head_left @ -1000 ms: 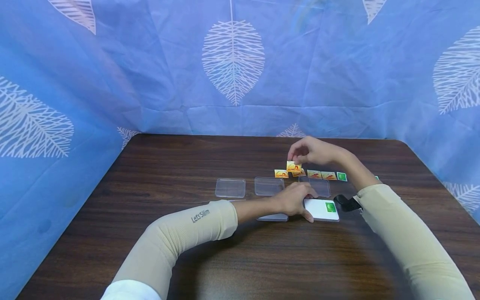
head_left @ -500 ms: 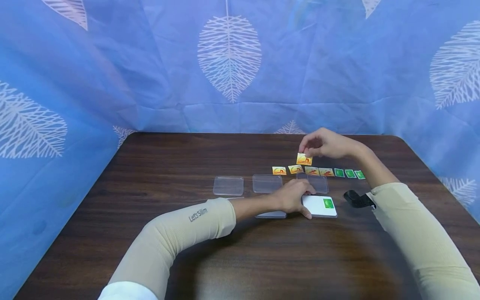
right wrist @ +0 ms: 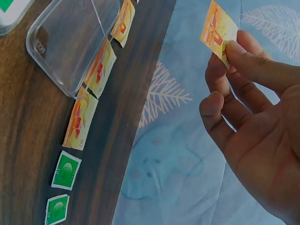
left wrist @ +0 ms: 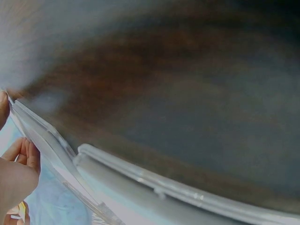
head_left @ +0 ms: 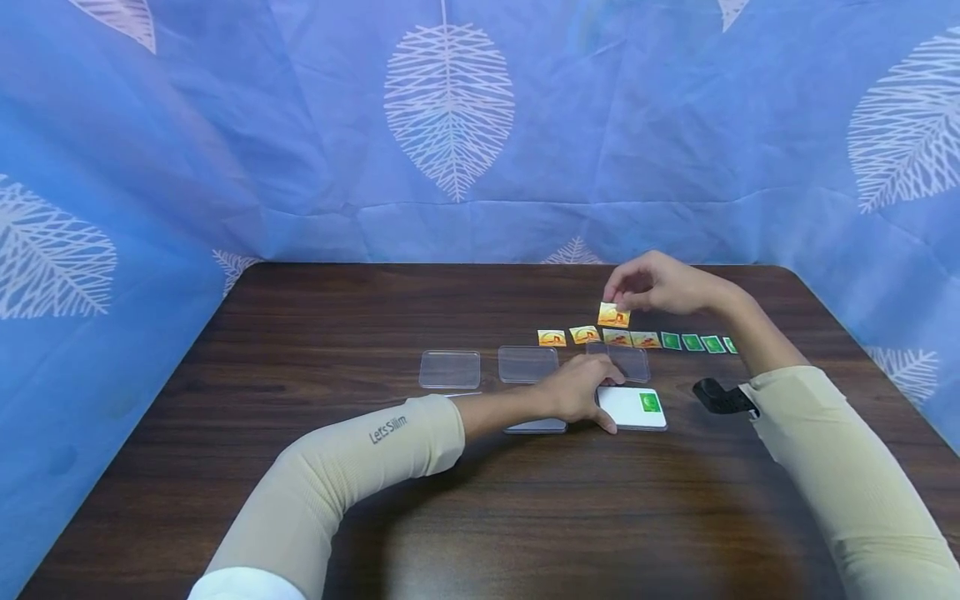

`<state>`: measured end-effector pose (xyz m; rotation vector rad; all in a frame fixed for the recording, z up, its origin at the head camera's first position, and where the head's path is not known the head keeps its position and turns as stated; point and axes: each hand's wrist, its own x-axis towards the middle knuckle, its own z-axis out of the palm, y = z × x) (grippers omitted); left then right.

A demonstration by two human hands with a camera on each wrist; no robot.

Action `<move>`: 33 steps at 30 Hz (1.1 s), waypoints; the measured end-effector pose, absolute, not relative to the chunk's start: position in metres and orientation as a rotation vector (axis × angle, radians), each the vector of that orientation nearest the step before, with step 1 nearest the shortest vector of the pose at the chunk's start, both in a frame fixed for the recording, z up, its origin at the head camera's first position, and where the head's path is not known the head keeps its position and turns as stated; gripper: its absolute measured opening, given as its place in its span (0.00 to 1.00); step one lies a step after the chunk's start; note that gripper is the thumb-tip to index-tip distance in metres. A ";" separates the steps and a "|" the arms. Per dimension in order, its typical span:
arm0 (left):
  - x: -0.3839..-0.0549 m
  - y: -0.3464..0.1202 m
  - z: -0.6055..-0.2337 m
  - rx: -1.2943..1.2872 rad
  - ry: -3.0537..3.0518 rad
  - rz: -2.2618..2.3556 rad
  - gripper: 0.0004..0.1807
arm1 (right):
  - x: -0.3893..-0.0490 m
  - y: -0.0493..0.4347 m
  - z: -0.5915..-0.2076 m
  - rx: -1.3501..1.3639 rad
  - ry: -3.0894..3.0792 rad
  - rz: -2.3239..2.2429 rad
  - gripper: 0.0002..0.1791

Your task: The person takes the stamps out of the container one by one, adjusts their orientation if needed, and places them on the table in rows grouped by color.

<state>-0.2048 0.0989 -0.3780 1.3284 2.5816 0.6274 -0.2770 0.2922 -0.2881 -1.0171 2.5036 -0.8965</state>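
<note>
My right hand (head_left: 663,283) is raised over the far part of the table and pinches an orange-yellow postage stamp (right wrist: 220,30) between thumb and forefinger. The perforated edges show in the right wrist view. My left hand (head_left: 576,389) holds the left end of a flat white plastic case (head_left: 622,410), thumb at its near edge and fingers at its far edge. A green stamp (head_left: 649,403) lies on the right part of that case's white top. Below the raised stamp runs a row of orange stamps (right wrist: 80,123) and green stamps (right wrist: 65,170).
Clear lids (head_left: 450,369) lie in a row behind the cases; the rightmost lid (right wrist: 70,47) overlaps the orange stamps. Another white case (head_left: 536,427) sits partly under my left forearm. A black strap piece (head_left: 723,397) sticks out from the right sleeve. Blue leaf-patterned cloth hangs behind the table (head_left: 480,517).
My right hand has lifted the orange stamp from the row and moved it up and to the right. The left hand stays on the white case. The head view has shifted slightly.
</note>
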 end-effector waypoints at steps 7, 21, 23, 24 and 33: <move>-0.205 0.098 -0.378 1.322 2.574 0.652 0.36 | -0.279 0.281 -0.289 -1.049 2.482 -0.894 0.06; -0.203 0.099 -0.377 1.334 2.556 0.657 0.36 | -0.288 0.248 -0.303 -1.055 2.438 -0.843 0.06; -0.203 0.100 -0.377 1.335 2.553 0.650 0.36 | -0.289 0.248 -0.301 -1.058 2.434 -0.841 0.05; -0.202 0.100 -0.377 1.337 2.554 0.646 0.36 | -0.289 0.248 -0.299 -1.053 2.433 -0.843 0.05; -0.204 0.098 -0.377 1.346 2.563 0.654 0.36 | -0.289 0.257 -0.288 -1.047 2.475 -0.847 0.05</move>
